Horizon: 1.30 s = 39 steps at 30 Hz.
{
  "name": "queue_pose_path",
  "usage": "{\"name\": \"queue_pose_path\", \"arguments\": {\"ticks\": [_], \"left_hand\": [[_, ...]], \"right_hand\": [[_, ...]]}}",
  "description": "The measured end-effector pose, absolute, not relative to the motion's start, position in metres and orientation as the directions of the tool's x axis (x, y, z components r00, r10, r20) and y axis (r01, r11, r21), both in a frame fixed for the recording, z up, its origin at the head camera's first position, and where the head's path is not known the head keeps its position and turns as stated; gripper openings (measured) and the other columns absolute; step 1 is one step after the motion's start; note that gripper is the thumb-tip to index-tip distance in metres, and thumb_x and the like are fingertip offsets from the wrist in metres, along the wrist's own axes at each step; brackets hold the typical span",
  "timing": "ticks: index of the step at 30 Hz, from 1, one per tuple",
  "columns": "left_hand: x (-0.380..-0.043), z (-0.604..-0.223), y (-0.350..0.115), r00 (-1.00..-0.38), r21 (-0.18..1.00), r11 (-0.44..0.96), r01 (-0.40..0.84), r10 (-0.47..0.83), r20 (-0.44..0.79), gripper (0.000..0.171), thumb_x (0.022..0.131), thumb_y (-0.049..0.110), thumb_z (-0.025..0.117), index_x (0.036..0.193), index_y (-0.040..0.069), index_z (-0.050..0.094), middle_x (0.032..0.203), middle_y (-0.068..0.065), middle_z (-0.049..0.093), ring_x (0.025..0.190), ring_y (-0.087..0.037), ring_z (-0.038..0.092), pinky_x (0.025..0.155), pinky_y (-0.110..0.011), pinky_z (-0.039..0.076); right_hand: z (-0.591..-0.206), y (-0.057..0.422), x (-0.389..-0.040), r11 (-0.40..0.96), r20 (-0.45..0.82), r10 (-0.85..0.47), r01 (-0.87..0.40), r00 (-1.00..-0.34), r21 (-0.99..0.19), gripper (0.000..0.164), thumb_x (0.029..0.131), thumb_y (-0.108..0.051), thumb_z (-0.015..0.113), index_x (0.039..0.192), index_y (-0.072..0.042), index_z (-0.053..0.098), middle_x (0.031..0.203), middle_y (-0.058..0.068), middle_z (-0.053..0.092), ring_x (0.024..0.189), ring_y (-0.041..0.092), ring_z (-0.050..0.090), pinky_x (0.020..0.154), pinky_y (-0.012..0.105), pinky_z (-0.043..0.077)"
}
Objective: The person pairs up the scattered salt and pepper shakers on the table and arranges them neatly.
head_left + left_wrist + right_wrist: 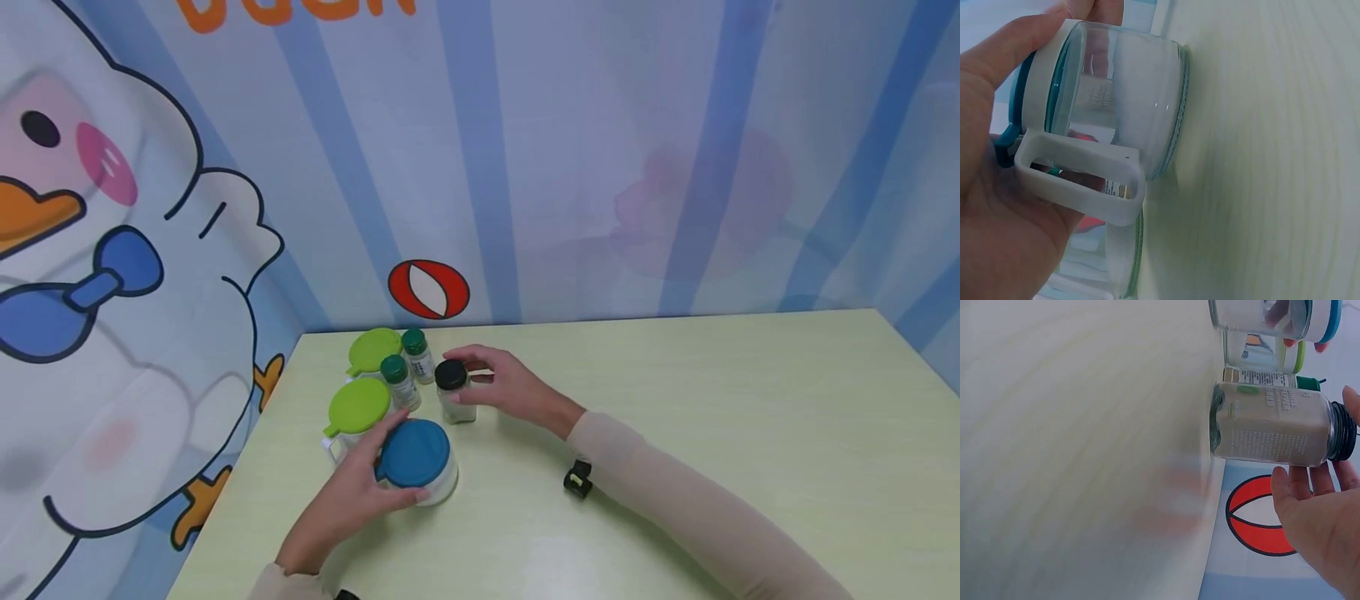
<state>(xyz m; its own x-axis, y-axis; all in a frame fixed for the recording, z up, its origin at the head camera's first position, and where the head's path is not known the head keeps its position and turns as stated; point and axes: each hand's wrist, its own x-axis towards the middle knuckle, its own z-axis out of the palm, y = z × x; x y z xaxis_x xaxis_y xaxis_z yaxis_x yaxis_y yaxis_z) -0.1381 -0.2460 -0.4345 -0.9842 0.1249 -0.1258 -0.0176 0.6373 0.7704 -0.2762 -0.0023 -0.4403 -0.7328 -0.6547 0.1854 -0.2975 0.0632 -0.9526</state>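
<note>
My left hand [352,496] grips a round glass jar with a blue lid [415,454], fingers and thumb spread about the lid. In the left wrist view, this jar's white handle [1082,178] faces the palm. My right hand [513,392] curls round a squarish glass spice jar with a black cap [452,377], thumb and fingers on opposite sides near the cap. Printed text covers this upright jar's side [1272,425] in the right wrist view. Left of it stand two small green-capped spice bottles [400,382] and two jars with lime-green lids [360,406].
The pale wooden table [712,433] meets a printed curtain [585,167] at its back edge. A small black device [577,480] is beside the right sleeve [675,500]. The jars and bottles are clustered at the table's left side.
</note>
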Motion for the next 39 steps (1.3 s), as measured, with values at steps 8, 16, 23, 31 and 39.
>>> {"name": "queue_pose_path", "arguments": {"ticks": [8,16,23,31,39], "left_hand": [[-0.1392,-0.4377,-0.2437,-0.982,0.790,0.611,-0.045,0.117,-0.147,0.111,0.071,0.041,0.093,0.160,0.026,0.027,0.160,-0.008,0.035,0.143,-0.041,0.037,0.107,-0.061,0.044],[-0.1415,-0.4405,-0.2425,-0.982,0.813,0.578,-0.072,0.101,-0.159,0.105,0.070,0.038,0.094,0.156,0.027,0.034,0.158,-0.010,0.037,0.138,-0.041,0.041,0.105,-0.059,0.047],[-0.1424,-0.4411,-0.2411,-0.983,0.804,0.589,-0.084,0.084,-0.164,0.103,0.071,0.039,0.094,0.155,0.026,0.036,0.156,-0.011,0.039,0.137,-0.041,0.043,0.103,-0.059,0.049],[-0.1415,-0.4415,-0.2390,-0.984,0.800,0.596,-0.069,0.091,-0.152,0.100,0.072,0.039,0.093,0.153,0.025,0.036,0.155,-0.010,0.041,0.136,-0.040,0.043,0.101,-0.058,0.050],[-0.1414,-0.4406,-0.2381,-0.985,0.786,0.614,-0.066,0.087,-0.151,0.100,0.072,0.039,0.093,0.153,0.023,0.037,0.154,-0.010,0.042,0.135,-0.040,0.044,0.101,-0.058,0.050]], "right_hand": [[-0.4433,-0.0082,-0.2804,0.076,0.180,-0.650,-0.299,-0.738,-0.951,0.054,0.091,-0.020,0.078,0.141,-0.013,0.058,0.137,0.004,0.059,0.126,0.025,0.057,0.109,0.043,0.047],[-0.4427,-0.0109,-0.2811,0.115,0.133,-0.635,-0.263,-0.761,-0.958,0.054,0.090,-0.023,0.079,0.139,-0.011,0.060,0.135,0.004,0.060,0.122,0.028,0.061,0.101,0.041,0.053],[-0.4416,-0.0122,-0.2827,0.156,0.124,-0.633,-0.282,-0.764,-0.947,0.046,0.090,-0.027,0.080,0.133,-0.019,0.065,0.127,0.003,0.064,0.116,0.026,0.065,0.098,0.039,0.055],[-0.4426,-0.0120,-0.2844,0.169,0.103,-0.624,-0.263,-0.774,-0.950,0.044,0.088,-0.030,0.081,0.130,-0.023,0.068,0.124,-0.001,0.066,0.109,0.021,0.067,0.092,0.038,0.056],[-0.4424,-0.0123,-0.2844,0.171,0.087,-0.618,-0.242,-0.781,-0.955,0.045,0.087,-0.032,0.082,0.130,-0.024,0.068,0.124,0.000,0.065,0.110,0.023,0.066,0.093,0.038,0.056]]}}
